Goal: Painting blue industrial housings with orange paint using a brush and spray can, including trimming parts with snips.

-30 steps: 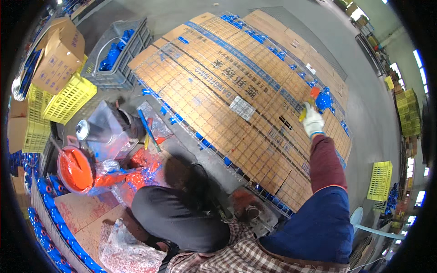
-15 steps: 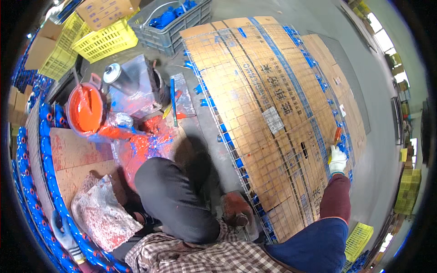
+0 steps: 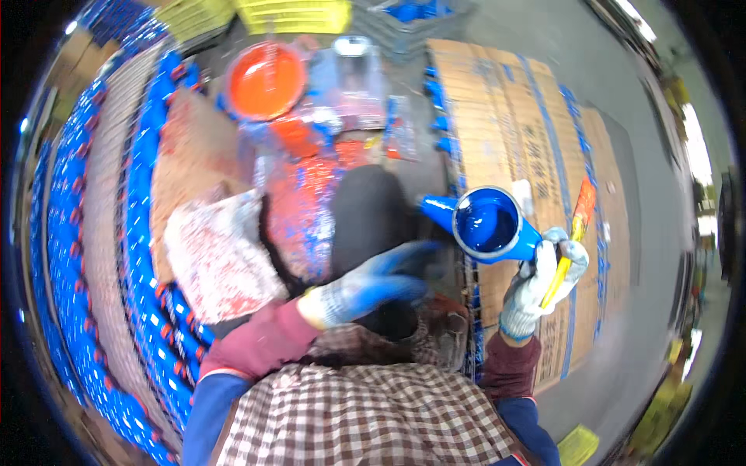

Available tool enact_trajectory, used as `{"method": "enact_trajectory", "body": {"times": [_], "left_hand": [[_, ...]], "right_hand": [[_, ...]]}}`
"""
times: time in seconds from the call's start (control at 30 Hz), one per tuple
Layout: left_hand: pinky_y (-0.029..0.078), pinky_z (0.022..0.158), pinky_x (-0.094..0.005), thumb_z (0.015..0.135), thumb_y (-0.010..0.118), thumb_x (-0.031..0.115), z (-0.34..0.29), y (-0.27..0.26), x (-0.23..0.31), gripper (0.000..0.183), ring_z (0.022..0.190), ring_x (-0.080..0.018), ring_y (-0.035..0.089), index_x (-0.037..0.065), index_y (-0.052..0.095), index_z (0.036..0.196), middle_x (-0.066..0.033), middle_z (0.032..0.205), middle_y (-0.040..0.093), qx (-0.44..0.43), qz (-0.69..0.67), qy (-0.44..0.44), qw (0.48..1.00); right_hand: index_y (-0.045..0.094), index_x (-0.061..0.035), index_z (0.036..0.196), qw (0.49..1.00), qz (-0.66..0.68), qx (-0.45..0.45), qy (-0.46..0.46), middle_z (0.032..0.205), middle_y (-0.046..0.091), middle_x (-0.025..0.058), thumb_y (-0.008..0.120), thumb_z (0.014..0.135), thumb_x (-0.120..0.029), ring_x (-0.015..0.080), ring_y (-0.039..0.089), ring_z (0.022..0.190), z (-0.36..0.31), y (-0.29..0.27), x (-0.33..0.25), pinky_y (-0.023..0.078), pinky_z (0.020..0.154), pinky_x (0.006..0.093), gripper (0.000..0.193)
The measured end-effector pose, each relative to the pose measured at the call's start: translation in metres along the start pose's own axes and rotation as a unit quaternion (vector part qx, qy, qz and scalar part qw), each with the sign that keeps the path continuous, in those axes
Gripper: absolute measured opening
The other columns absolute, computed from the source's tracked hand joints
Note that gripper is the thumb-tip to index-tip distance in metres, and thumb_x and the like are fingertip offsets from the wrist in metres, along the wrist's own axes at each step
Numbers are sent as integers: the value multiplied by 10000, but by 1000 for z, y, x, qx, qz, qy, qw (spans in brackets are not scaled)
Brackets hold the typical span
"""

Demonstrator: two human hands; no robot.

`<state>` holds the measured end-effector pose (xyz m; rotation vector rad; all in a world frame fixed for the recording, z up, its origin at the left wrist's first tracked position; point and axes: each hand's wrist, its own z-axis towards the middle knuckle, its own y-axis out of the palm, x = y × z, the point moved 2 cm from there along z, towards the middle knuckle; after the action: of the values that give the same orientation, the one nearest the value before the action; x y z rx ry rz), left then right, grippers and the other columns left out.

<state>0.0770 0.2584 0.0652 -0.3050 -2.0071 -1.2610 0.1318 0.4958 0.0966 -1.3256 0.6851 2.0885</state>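
Note:
My right hand (image 3: pixel 553 268), in a white knit glove, is closed round one end of a glossy blue pipe fitting (image 3: pixel 524 242). The fitting's wide round mouth faces up, and a narrower end points left. The same hand grips a yellow-handled paintbrush (image 3: pixel 558 281), its far end coated orange-red. To the left of the fitting, my left hand (image 3: pixel 369 289) reaches across my lap in a blue-palmed glove. Its fingers are stretched out and apart, blurred by motion, with nothing seen in them.
An orange paint bowl (image 3: pixel 268 81) stands ahead, beside a can (image 3: pixel 353 58) on a paint-smeared block. Rows of blue fittings (image 3: pixel 85 311) with red ends line the left side. A stained cloth (image 3: pixel 221 260) lies near my leg. Cardboard sheets (image 3: pixel 497 101) cover the right; yellow crates (image 3: pixel 295 14) stand behind.
My view has swung left. My right hand has come in from the far right rack, now with a blue fitting besides the brush. My left hand has moved from the left-hand rows to the middle.

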Motion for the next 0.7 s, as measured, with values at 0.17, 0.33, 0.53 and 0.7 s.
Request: {"method": "enact_trajectory", "body": {"times": [0.17, 0.33, 0.53, 0.7], "left_hand": [[354, 1169, -397, 833, 766, 140, -34, -44, 22, 918, 1377, -217, 453, 76, 231, 1576, -77, 1503, 462, 97, -15, 230, 968], [334, 1181, -406, 617, 928, 132, -99, -100, 72, 1286, 1442, -217, 386, 99, 110, 1609, -58, 1587, 351, 85, -131, 354, 922], [425, 1120, -443, 782, 756, 209, -146, -165, 97, 930, 1360, -275, 481, 73, 252, 1553, -114, 1526, 417, 169, -46, 443, 879], [461, 1068, -507, 974, 525, 354, -146, -219, 88, 538, 1246, -325, 564, 79, 463, 1432, -164, 1372, 560, 103, -301, 522, 792]], "right_hand": [[455, -141, 1147, 989, 137, -57, -16, 1153, 534, 164, 552, 927, 0, 141, 572, 838, -67, 121, -18, 471, 684, 225, 279], [449, -163, 1157, 957, 80, -263, -93, 1464, 425, 326, 638, 957, -59, 338, 499, 1315, -111, 188, -11, 463, 1032, 371, 294], [399, -100, 1387, 950, 54, -295, -86, 1402, 492, 252, 427, 1057, -408, 290, 510, 1140, -107, 239, 5, 435, 949, 352, 452], [564, -50, 1335, 971, 36, -179, 158, 1043, 651, 91, 430, 1050, -480, 93, 530, 636, -55, 312, 69, 439, 598, 218, 532]]}}
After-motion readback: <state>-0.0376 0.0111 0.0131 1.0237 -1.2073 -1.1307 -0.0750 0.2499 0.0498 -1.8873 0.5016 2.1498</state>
